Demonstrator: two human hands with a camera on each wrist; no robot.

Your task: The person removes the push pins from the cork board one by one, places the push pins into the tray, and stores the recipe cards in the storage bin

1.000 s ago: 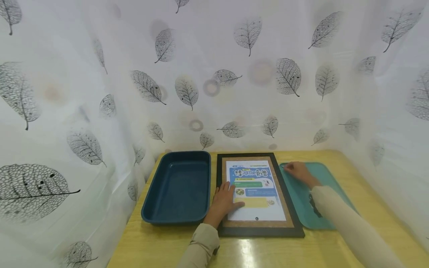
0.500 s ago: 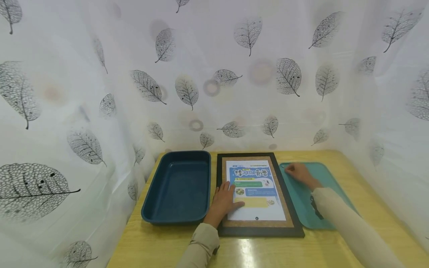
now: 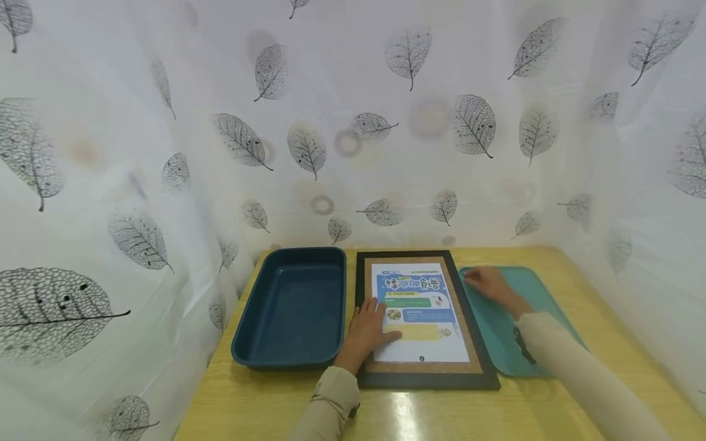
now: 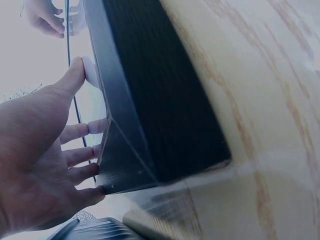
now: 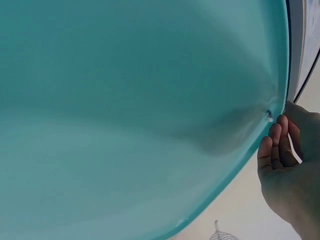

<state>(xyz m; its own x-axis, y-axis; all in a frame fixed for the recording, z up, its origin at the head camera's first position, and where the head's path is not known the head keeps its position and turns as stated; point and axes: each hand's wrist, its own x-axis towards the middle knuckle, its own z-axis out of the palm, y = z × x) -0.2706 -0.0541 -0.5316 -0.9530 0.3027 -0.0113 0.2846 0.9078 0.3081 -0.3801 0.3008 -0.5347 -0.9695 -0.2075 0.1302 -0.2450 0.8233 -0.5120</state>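
Observation:
In the head view a black-framed board (image 3: 485, 373) lies on the table, with a printed sheet (image 3: 425, 352) on its brown surface. My left hand (image 3: 365, 331) rests on the board's left side, fingers spread over the frame and the sheet's edge. The left wrist view shows that hand (image 4: 47, 150) at the black frame's (image 4: 165, 95) corner. My right hand (image 3: 491, 285) is at the far left corner of the teal tray (image 3: 513, 361), fingers bent together. Close to its fingertips is a tiny shiny piece (image 5: 269, 116), its kind unclear. Whether the fingers pinch anything is hidden.
A deep dark blue tray (image 3: 292, 364) stands left of the board. The yellow wood table (image 3: 386, 416) runs under everything. White curtains (image 3: 353, 177) printed with leaves hang behind and at both sides.
My right fingertips have moved slightly left, closer to the teal tray's corner. The left hand stays on the board, and the view has shifted only slightly.

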